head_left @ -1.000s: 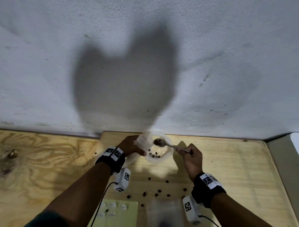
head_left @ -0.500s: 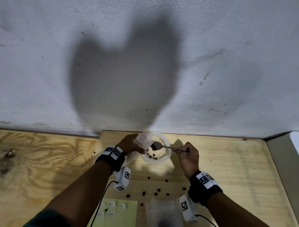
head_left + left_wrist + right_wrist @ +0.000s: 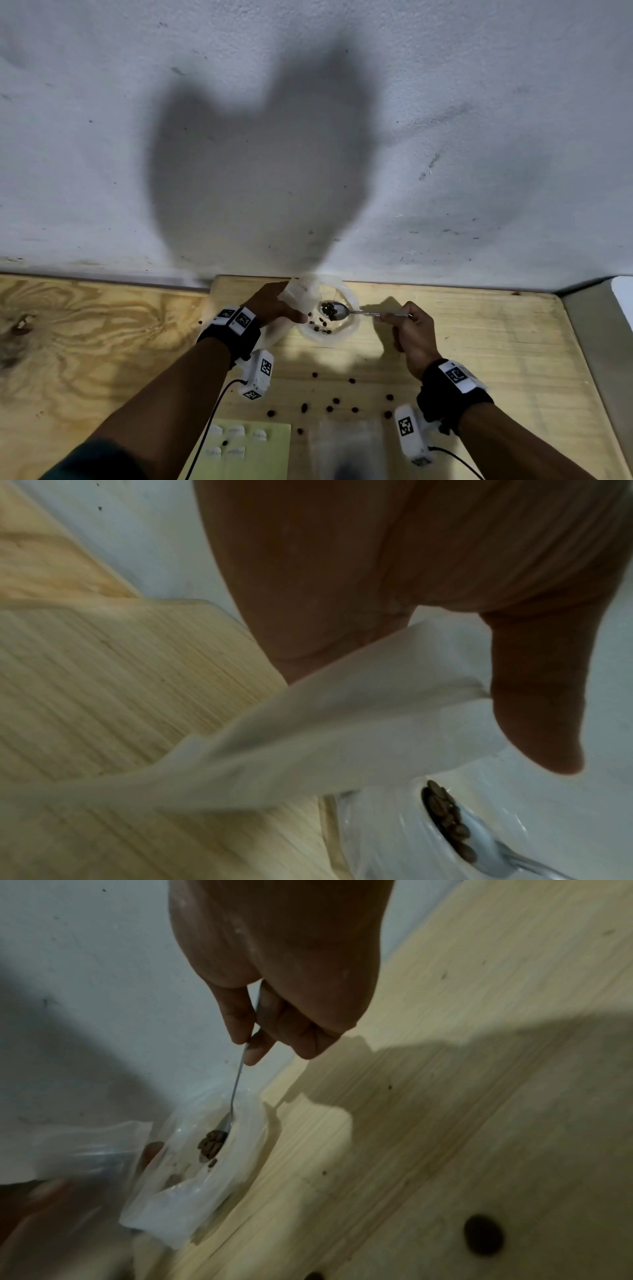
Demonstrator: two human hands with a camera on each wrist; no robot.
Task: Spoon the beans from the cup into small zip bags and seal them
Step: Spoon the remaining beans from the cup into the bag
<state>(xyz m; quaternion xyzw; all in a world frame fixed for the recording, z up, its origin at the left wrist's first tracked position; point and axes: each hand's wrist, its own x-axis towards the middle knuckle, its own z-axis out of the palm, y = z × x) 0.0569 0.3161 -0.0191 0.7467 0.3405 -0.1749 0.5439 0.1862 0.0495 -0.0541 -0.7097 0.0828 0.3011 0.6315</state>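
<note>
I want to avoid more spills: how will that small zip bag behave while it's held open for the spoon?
Probably floppy: the zip bag folds and creases where the left hand pinches it. It looks thin and light, so its mouth may sag shut. Loose beans already on the table suggest misses are likely.

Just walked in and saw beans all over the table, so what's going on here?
A person is spooning beans out of a clear cup by the wall. The right hand holds a spoon by its handle, its bowl loaded with beans and poised over the cup. The left hand pinches a small zip bag beside the cup, ready to be filled. A few beans remain in the cup, and spilled beans lie scattered on the wooden table nearer the person.
</note>
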